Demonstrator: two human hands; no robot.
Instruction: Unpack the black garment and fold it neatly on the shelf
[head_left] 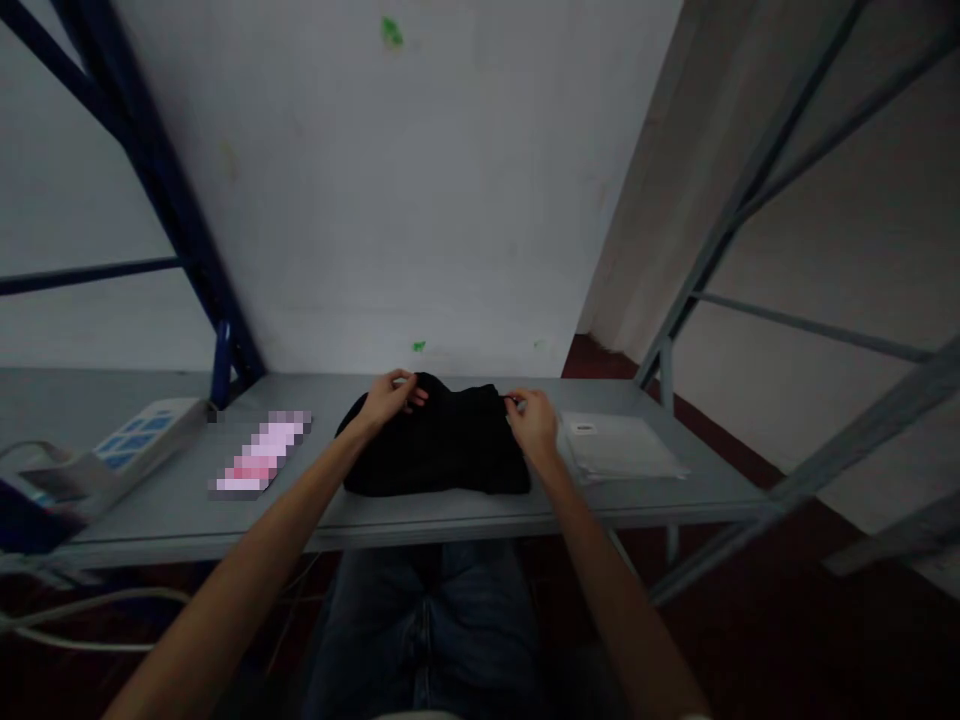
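Note:
A black piece of folded fabric [442, 445] lies on the grey shelf in front of me; its exact kind does not show. My left hand [391, 396] is at its upper left edge, fingers loosely bent and apart, over the cloth. At the upper right corner, my right hand [534, 418] pinches the fabric's edge between thumb and fingers. Just right of that hand lies a stack of clear plastic bags [630, 447] with a small white label on top.
A phone-like item [262, 455], blurred into blocks, lies left on the grey shelf [315, 518]. Beyond it sits a white power strip [142, 435] with blue sockets and a cable. Blue metal posts [172, 210] rise at left, grey ones at right; a pale wall [390, 200] stands behind.

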